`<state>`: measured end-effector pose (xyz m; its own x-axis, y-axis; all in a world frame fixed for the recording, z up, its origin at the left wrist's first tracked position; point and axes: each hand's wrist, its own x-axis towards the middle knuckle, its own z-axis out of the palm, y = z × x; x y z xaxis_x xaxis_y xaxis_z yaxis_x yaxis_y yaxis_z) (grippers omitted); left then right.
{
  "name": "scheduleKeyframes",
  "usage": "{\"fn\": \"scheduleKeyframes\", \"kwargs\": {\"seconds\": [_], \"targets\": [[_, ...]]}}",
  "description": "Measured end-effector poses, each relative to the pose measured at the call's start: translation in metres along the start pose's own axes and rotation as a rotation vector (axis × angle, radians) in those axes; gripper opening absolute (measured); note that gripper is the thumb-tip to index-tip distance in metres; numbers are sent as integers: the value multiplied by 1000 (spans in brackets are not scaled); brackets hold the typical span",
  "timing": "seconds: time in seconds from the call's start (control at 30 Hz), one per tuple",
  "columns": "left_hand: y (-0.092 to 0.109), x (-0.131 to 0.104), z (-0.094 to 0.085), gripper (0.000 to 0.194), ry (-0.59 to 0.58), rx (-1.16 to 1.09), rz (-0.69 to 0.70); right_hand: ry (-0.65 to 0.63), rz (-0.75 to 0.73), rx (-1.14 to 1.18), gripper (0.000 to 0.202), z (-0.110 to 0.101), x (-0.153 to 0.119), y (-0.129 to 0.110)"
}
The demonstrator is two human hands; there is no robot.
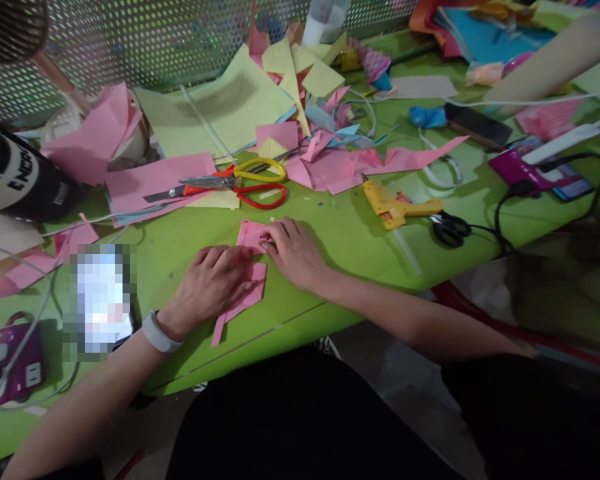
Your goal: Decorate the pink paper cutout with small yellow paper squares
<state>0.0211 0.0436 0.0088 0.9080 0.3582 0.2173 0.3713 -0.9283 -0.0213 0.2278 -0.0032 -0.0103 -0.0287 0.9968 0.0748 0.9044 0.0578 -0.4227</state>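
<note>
A folded piece of pink paper point(246, 299) lies on the green table point(300, 313) near its front edge, with a narrow strip sticking out toward me. My left hand point(215, 277) rests over the middle of the paper, fingers spread and pressing it flat. At the paper's upper right end, my right hand point(293, 250) has thumb and fingertips pinched together on its edge. Part of the paper is hidden under my left hand.
Yellow-handled scissors point(260, 170) and a cutter point(170, 193) lie beyond my hands. A yellow glue gun point(397, 205) and black-handled scissors point(450, 230) are at right. Left are a phone point(103, 300), a black bottle point(20, 173) and a purple power socket point(13, 360). Paper scraps point(330, 170) lie behind.
</note>
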Motion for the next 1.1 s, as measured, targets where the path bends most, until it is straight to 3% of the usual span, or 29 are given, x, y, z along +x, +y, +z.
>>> {"fn": "scheduleKeyframes", "kwargs": {"seconds": [0.13,0.27,0.33,0.43,0.5,0.77,1.1], "targets": [[0,0,-1,40,-27,23,7,-57,27,193,10,-11,4,6],[0,-1,-1,41,-42,35,6,-81,157,369,11,-35,14,7],[1,0,-1,43,-41,33,-1,-250,209,380,15,-44,21,3],[1,0,0,45,-40,26,-15,-606,271,417,28,-47,34,-2],[1,0,0,44,-34,17,-13,-707,287,460,31,-44,42,-2],[0,0,0,41,-12,7,9,-784,288,515,31,-40,54,1],[1,0,-3,40,-55,-15,-10,-768,333,552,25,-41,47,21]]}}
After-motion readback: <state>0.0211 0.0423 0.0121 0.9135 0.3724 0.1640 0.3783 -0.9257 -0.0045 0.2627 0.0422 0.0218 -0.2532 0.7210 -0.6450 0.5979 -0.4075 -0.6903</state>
